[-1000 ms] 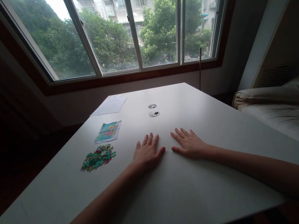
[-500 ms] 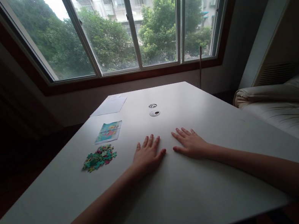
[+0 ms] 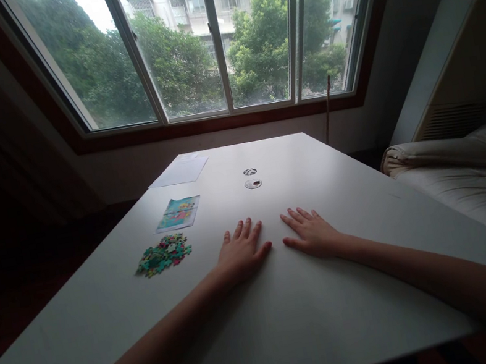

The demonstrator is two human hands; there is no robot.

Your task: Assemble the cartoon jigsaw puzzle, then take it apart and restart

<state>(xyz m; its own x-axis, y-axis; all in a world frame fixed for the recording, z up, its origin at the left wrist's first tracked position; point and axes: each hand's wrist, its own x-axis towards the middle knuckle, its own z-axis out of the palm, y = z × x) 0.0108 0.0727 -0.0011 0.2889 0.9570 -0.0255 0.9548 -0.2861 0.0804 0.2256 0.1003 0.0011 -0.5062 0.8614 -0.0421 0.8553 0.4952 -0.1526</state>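
My left hand (image 3: 242, 250) lies flat on the white table (image 3: 271, 340), fingers spread and holding nothing. Beside it, a short gap away, my right hand (image 3: 309, 234) also rests palm down with its fingers apart. Left of my left hand is a heap of jigsaw puzzle pieces (image 3: 163, 255), mostly green with some red and yellow. Just beyond the heap lies a creased, colourful picture sheet (image 3: 178, 213). Past my fingertips, near the table's middle, sit two small round flat items (image 3: 253, 184), one behind the other; their kind is unclear.
White paper (image 3: 179, 172) lies at the table's far left corner. A wide window (image 3: 231, 112) stands behind the table, with a thin stick (image 3: 328, 110) leaning near it. To the right are a pale padded sofa (image 3: 452, 170) and a tall, light-coloured cabinet-like unit (image 3: 449, 45).
The whole view has shifted very slightly, so things appear a little further right. Both hands stay flat in the same places on the table.
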